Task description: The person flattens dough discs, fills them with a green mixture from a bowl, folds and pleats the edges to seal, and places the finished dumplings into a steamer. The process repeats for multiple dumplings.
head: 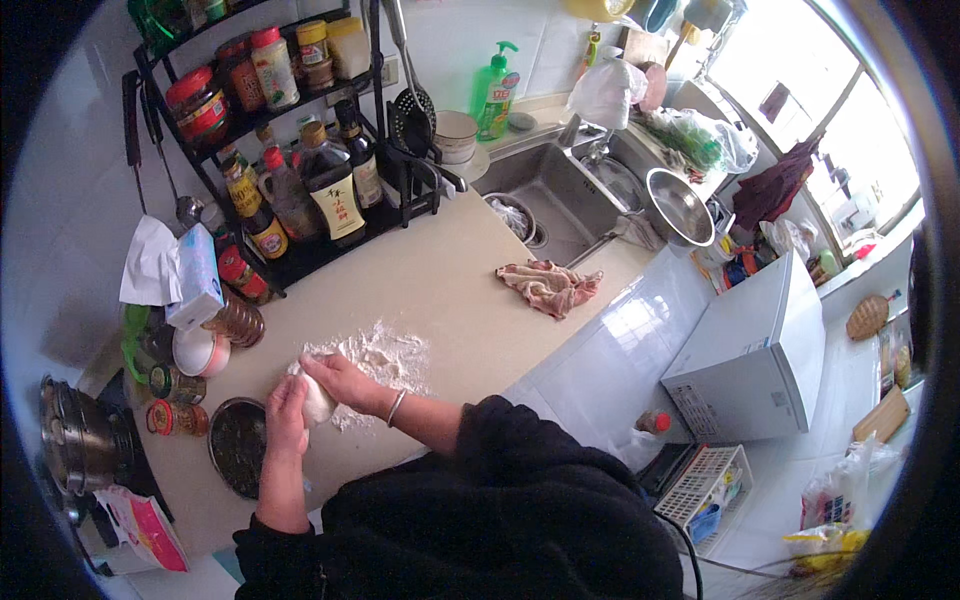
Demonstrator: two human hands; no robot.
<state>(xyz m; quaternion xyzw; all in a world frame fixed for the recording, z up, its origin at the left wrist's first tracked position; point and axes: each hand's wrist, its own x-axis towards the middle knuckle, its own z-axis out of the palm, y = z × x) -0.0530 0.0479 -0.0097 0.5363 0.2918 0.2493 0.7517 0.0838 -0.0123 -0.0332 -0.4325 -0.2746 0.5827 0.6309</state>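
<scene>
A pale lump of dough [319, 403] is held between both hands above the beige countertop [450, 322]. My left hand [287, 409] grips its left side, with the fingers curled at the top. My right hand [341, 379], with a bracelet at the wrist, presses on its upper right part. Both palms and part of the dough are hidden. White flour [382, 356] lies scattered on the counter beside and beyond the right hand. Just left of the left forearm is a round metal bowl or pan [238, 448], partly covered by that arm; its dark contents cannot be made out.
A black rack [330, 251] with bottles and jars stands at the back left. Jars [180, 418], a bowl [201, 351] and a tissue pack [196, 277] line the left side. A crumpled cloth [550, 289] lies near the steel sink [555, 195].
</scene>
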